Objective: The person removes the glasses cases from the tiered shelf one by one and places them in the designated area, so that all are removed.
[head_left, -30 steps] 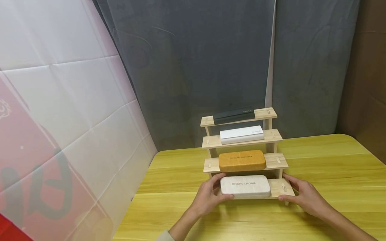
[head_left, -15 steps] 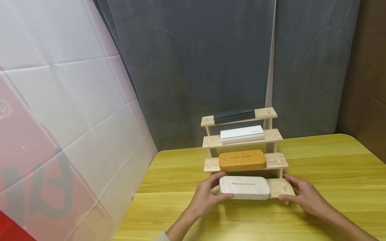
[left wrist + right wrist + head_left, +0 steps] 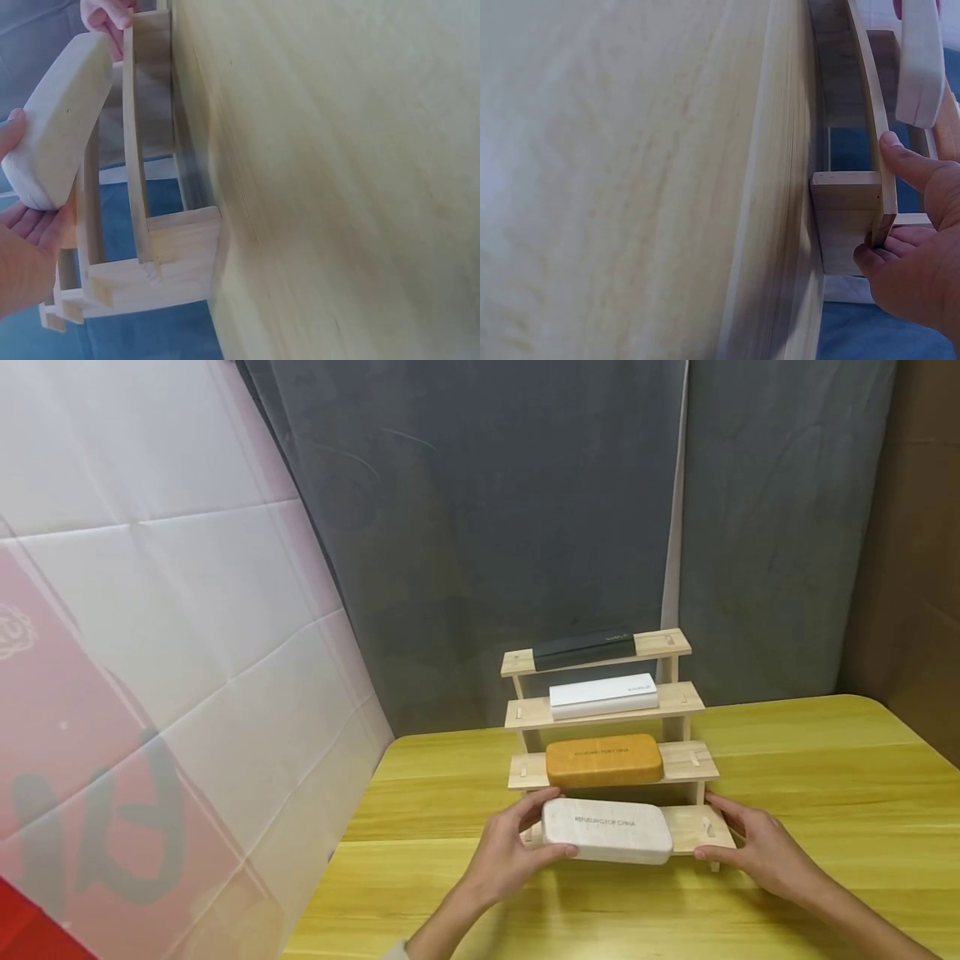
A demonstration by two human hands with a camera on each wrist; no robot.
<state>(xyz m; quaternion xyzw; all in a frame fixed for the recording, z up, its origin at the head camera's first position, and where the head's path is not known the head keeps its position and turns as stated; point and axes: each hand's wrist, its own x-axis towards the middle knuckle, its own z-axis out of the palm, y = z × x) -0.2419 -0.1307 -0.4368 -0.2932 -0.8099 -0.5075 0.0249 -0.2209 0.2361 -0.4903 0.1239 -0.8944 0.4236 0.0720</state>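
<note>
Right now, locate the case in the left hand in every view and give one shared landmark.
Head: the case is low, right of centre, in the left hand.
Left wrist: upper left.
Right wrist: top right, cut by the top edge.
Landmark: wooden stand, gripped by the right hand.

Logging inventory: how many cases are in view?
4: black case on top shelf, white case on second shelf, orange case on third shelf, cream case in left hand, clear of bottom shelf. Any behind them would be hidden.

Left hand [image 3: 504, 853]'s now got that off-white, rounded rectangular case [image 3: 607, 832] up off the pale wooden bottom shelf [image 3: 688, 828], over beside the right hand [image 3: 763, 850].
</note>
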